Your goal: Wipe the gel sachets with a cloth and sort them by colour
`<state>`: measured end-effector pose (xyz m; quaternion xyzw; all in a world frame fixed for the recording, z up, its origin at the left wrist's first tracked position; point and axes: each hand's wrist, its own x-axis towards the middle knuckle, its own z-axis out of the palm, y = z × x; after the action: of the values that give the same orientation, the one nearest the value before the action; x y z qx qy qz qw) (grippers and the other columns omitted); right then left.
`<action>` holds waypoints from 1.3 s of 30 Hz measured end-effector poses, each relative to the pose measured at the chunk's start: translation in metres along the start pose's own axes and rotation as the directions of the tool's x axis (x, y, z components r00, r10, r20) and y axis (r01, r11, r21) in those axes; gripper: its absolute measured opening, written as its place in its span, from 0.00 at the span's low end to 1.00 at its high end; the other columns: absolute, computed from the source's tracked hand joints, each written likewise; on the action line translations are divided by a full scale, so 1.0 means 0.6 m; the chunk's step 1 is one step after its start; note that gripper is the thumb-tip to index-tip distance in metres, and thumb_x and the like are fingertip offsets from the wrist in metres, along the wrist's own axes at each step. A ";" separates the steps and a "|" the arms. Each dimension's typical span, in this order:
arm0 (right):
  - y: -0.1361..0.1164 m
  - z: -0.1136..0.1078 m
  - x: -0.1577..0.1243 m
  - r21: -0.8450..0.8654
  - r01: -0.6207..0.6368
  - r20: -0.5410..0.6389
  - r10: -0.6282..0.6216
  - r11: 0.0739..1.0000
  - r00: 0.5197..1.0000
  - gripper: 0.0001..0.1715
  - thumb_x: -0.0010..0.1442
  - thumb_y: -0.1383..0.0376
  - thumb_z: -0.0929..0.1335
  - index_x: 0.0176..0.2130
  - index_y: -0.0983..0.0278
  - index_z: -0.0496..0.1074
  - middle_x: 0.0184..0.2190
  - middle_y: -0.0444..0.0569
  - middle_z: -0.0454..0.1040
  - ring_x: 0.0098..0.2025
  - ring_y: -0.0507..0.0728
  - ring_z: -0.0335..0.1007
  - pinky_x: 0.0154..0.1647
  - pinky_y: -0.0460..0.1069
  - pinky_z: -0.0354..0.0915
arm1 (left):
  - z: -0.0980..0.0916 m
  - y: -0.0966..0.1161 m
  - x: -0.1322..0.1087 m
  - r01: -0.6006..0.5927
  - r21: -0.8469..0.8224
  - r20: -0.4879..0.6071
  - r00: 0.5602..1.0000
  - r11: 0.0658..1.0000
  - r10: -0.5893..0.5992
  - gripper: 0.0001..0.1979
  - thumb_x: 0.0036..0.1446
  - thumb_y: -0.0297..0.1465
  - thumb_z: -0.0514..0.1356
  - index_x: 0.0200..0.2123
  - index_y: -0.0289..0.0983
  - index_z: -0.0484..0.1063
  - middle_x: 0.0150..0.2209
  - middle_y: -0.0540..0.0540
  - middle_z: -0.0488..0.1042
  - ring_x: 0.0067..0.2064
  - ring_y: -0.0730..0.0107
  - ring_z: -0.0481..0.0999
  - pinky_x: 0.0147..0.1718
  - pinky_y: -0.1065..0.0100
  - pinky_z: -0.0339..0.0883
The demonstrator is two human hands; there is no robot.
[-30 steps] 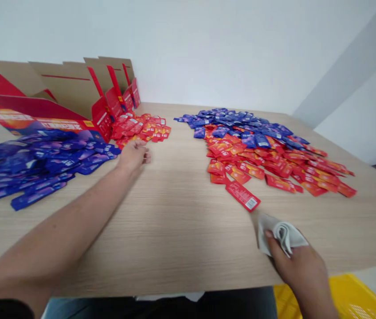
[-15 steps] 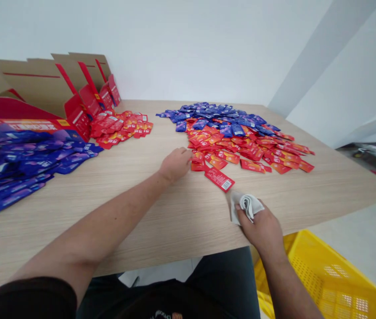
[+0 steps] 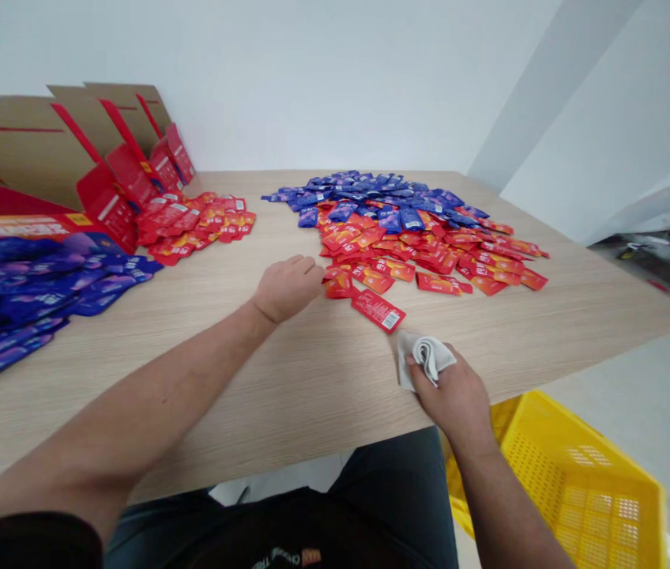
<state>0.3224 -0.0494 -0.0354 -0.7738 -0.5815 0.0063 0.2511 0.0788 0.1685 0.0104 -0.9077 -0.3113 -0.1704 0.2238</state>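
Far left: a spread heap of glossy blue foil sachets (image 3: 20, 292), lying on the pale wood-grain table (image 3: 311, 387).

Behind the heap: a row of opened brown cardboard cartons with red printed fronts (image 3: 44, 150), flaps standing up.

Just right of the cartons: a small pile of red and orange foil sachets (image 3: 193, 225), reaching up to the nearest carton front.

Centre: your left hand (image 3: 284, 286), palm down and fingers curled in, set against a red sachet (image 3: 340, 283) at the near-left edge of the big pile. Your fingertips are hidden under the knuckles, so you cannot tell whether they pinch it or only touch it.

Just beside it: one long red sachet with a white label end (image 3: 378, 309), flat, slanted, alone between your two hands.

Behind these: a large mixed pile of red and blue sachets (image 3: 418, 229), blue mostly on the far side, red nearer you.

Right: your right hand (image 3: 457, 395), closed on a folded white cloth (image 3: 423, 356), thumb pressed over it. The cloth rests on the table near the front edge, just beside the long sachet's labelled end.

Far right, below the table edge: a yellow perforated plastic crate (image 3: 577, 474).
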 end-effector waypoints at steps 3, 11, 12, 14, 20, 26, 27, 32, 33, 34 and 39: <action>0.000 -0.001 0.000 -0.005 -0.013 0.003 0.013 1.000 1.000 0.18 0.64 0.51 0.64 0.42 0.61 0.72 0.37 0.51 0.76 0.41 0.61 0.74 0.38 0.51 0.63 | -0.053 0.006 -0.074 -0.017 0.048 -0.070 0.997 0.999 0.021 0.12 0.63 0.27 0.55 0.28 0.36 0.74 0.30 0.43 0.74 0.33 0.62 0.73 0.28 0.64 0.61; 0.000 -0.001 0.001 -0.056 -0.041 -0.003 0.040 0.998 0.999 0.21 0.63 0.49 0.64 0.44 0.62 0.73 0.39 0.53 0.77 0.42 0.63 0.74 0.39 0.51 0.63 | -0.178 0.093 -0.238 -0.084 -0.076 0.077 0.993 0.994 0.090 0.08 0.57 0.21 0.58 0.28 0.38 0.69 0.28 0.47 0.72 0.30 0.64 0.71 0.26 0.64 0.64; 0.000 -0.001 0.001 -0.060 -0.043 -0.004 0.043 0.997 0.999 0.22 0.63 0.49 0.64 0.45 0.62 0.74 0.39 0.54 0.77 0.42 0.63 0.74 0.38 0.52 0.63 | -0.186 0.107 -0.246 -0.064 -0.099 0.096 0.993 0.993 0.074 0.08 0.58 0.21 0.57 0.28 0.38 0.69 0.28 0.47 0.72 0.30 0.64 0.71 0.26 0.64 0.64; -0.001 -0.001 0.003 -0.077 -0.049 0.001 0.049 0.996 0.999 0.24 0.63 0.48 0.64 0.46 0.63 0.74 0.40 0.55 0.78 0.42 0.64 0.74 0.38 0.52 0.63 | -0.193 0.130 -0.256 -0.028 -0.162 0.116 0.992 0.986 0.047 0.08 0.59 0.21 0.57 0.30 0.38 0.70 0.29 0.47 0.74 0.31 0.64 0.72 0.27 0.64 0.65; -0.004 -0.002 0.003 -0.107 -0.079 0.009 0.080 0.991 0.997 0.26 0.63 0.48 0.63 0.46 0.64 0.76 0.38 0.56 0.78 0.40 0.63 0.74 0.37 0.52 0.62 | -0.177 0.119 -0.240 0.273 -0.357 0.266 0.946 0.893 -0.183 0.09 0.65 0.30 0.54 0.40 0.37 0.74 0.39 0.44 0.78 0.41 0.63 0.78 0.40 0.63 0.72; -0.005 -0.001 0.003 -0.104 -0.072 0.005 0.073 0.992 0.997 0.26 0.63 0.49 0.63 0.47 0.65 0.76 0.40 0.58 0.78 0.41 0.64 0.74 0.39 0.52 0.63 | -0.115 0.014 -0.193 0.611 -0.324 0.466 0.768 0.723 -0.440 0.15 0.62 0.30 0.53 0.48 0.35 0.74 0.45 0.41 0.79 0.46 0.59 0.78 0.46 0.61 0.70; -0.006 -0.002 0.003 -0.105 -0.073 0.006 0.075 0.992 0.997 0.26 0.63 0.49 0.63 0.47 0.65 0.76 0.40 0.58 0.78 0.41 0.64 0.74 0.39 0.52 0.64 | -0.102 0.003 -0.185 0.637 -0.310 0.514 0.737 0.706 -0.439 0.15 0.60 0.31 0.54 0.49 0.35 0.74 0.44 0.41 0.79 0.45 0.59 0.78 0.44 0.62 0.70; -0.008 -0.003 0.005 -0.096 -0.080 0.017 0.082 0.992 0.996 0.26 0.63 0.49 0.63 0.47 0.64 0.76 0.39 0.58 0.78 0.41 0.64 0.75 0.39 0.53 0.64 | -0.065 -0.004 -0.144 0.653 -0.287 0.649 0.671 0.701 -0.359 0.16 0.57 0.36 0.59 0.46 0.36 0.75 0.40 0.43 0.81 0.41 0.61 0.79 0.38 0.66 0.67; -0.008 -0.003 0.004 -0.095 -0.081 0.016 0.083 0.992 0.996 0.26 0.63 0.49 0.63 0.46 0.64 0.76 0.39 0.58 0.78 0.41 0.64 0.75 0.39 0.53 0.64 | -0.063 -0.001 -0.137 0.655 -0.292 0.665 0.662 0.697 -0.344 0.16 0.56 0.38 0.60 0.45 0.36 0.76 0.40 0.43 0.81 0.41 0.61 0.79 0.37 0.66 0.67; -0.008 -0.003 0.004 -0.095 -0.082 0.015 0.084 0.992 0.996 0.26 0.63 0.49 0.63 0.46 0.64 0.76 0.39 0.58 0.79 0.42 0.65 0.75 0.39 0.53 0.64 | -0.063 0.002 -0.130 0.656 -0.300 0.681 0.656 0.693 -0.326 0.17 0.55 0.39 0.61 0.45 0.36 0.76 0.40 0.43 0.81 0.41 0.62 0.79 0.36 0.67 0.67; -0.005 -0.003 0.004 -0.111 -0.085 0.020 0.088 0.990 0.996 0.26 0.63 0.48 0.63 0.46 0.64 0.76 0.40 0.58 0.79 0.42 0.65 0.75 0.39 0.52 0.64 | -0.070 0.004 -0.114 0.652 -0.366 0.758 0.623 0.664 -0.194 0.16 0.49 0.34 0.66 0.43 0.36 0.77 0.38 0.46 0.82 0.39 0.65 0.79 0.34 0.71 0.66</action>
<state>0.3209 -0.0472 -0.0319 -0.8108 -0.5501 -0.0051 0.2002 0.0220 0.1121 0.0145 -0.8177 -0.5140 0.0208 -0.2584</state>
